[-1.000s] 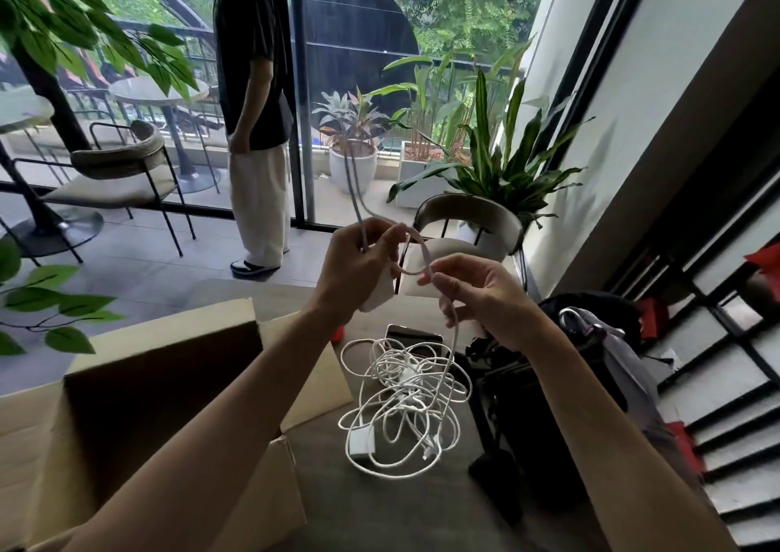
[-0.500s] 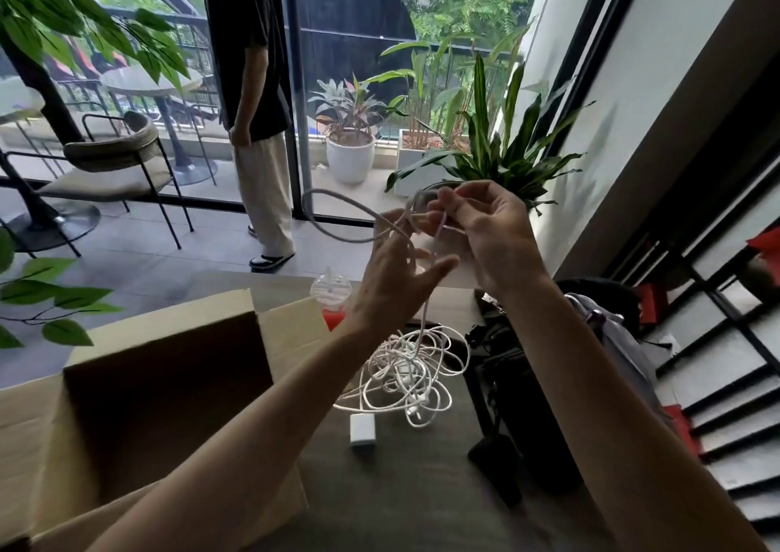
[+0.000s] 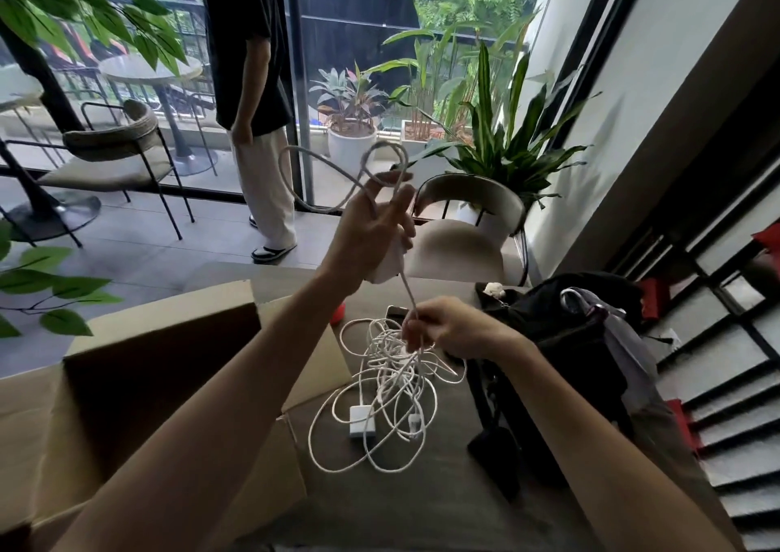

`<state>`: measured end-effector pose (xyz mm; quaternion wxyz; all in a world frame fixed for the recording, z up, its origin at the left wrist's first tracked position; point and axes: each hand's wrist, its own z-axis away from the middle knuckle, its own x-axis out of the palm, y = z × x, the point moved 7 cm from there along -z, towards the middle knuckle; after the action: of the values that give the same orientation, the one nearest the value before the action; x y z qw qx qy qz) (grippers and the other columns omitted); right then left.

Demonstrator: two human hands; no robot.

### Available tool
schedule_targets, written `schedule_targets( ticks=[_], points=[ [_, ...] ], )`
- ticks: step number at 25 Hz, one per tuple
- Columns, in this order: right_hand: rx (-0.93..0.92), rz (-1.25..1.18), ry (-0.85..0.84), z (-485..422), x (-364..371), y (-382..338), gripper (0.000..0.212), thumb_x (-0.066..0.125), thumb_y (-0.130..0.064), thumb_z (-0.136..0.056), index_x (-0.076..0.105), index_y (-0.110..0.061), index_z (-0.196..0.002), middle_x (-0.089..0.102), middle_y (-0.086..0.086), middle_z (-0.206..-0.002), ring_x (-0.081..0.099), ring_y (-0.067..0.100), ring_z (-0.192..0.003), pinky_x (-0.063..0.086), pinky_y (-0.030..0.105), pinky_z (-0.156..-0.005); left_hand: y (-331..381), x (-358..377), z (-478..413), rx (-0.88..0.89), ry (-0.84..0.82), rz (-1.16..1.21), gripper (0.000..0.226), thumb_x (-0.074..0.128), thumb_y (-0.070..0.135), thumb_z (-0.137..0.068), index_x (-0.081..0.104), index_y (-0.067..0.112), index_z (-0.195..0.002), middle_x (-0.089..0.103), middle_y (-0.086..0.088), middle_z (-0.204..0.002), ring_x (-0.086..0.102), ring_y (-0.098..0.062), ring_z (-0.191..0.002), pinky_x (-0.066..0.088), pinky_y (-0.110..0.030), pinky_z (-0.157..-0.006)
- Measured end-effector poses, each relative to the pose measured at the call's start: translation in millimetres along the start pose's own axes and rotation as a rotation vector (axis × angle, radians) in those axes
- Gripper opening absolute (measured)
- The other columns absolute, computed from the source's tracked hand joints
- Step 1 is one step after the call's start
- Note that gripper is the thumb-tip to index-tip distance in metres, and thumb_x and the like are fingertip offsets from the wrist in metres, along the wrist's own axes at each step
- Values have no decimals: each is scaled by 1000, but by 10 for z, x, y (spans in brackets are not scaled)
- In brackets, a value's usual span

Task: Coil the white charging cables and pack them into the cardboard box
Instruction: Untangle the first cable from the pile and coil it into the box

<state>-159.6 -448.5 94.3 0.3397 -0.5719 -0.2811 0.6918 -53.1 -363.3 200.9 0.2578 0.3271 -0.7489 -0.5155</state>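
Dropping right hand (image 3: 447,332) (lower now), cable (image 3: 407,294) taut

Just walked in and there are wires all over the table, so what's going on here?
A person is winding a white charging cable by hand. The left hand, raised, holds the loops and a white adapter block; the right hand, lower, pinches the strand running down to the tangled pile of white cables on the dark table. The open brown cardboard box sits to the left; no cable is visible inside it.
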Motion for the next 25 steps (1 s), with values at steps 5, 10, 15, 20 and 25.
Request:
schedule_targets(
  ticks=[5, 10, 15, 20, 25],
  points=[
    [-160, -557, 383, 32, -604, -381, 16, 49, -2, -102, 64, 3, -99, 75, 13, -87, 75, 23, -79, 61, 31, -72, -600, 59, 437, -186, -412, -325, 52, 61, 48, -92, 55, 18, -135, 72, -3, -94, 68, -8, -65, 58, -34, -61],
    [-162, -873, 651, 10, -990, -590, 26, 48, -20, -104, 62, 3, -102, 76, 14, -85, 75, 25, -74, 60, 29, -67, -620, 294, 569, -180, -527, -176, 19, 58, 17, -99, 68, 7, -111, 72, -7, -92, 68, -26, -72, 59, -47, -70],
    [-10, -468, 579, 27, -818, -431, 56, 35, -42, -106, 69, 1, -101, 75, 14, -84, 73, 21, -73, 60, 33, -70, -260, 157, 351, -178, -331, 178, 14, 53, 13, -100, 65, 6, -99, 64, -8, -79, 61, -21, -58, 55, -33, -56],
    [-60, -525, 89, 78, -398, -292, 57, 40, -57, -93, 63, -11, -119, 75, 11, -109, 70, 24, -109, 54, 46, -97, 15, -48, 115, -154, -184, 408, 12, 52, 15, -101, 63, 10, -98, 65, -6, -81, 61, -18, -60, 52, -36, -63],
    [-196, -330, 327, 54, -465, -538, 22, 50, 2, -100, 69, 0, -89, 65, 18, -81, 65, 22, -77, 63, 36, -64, 199, -4, 19, -73, -181, 372, 13, 55, 19, -101, 64, 12, -104, 68, -6, -88, 64, -19, -60, 56, -33, -58]
  ],
)
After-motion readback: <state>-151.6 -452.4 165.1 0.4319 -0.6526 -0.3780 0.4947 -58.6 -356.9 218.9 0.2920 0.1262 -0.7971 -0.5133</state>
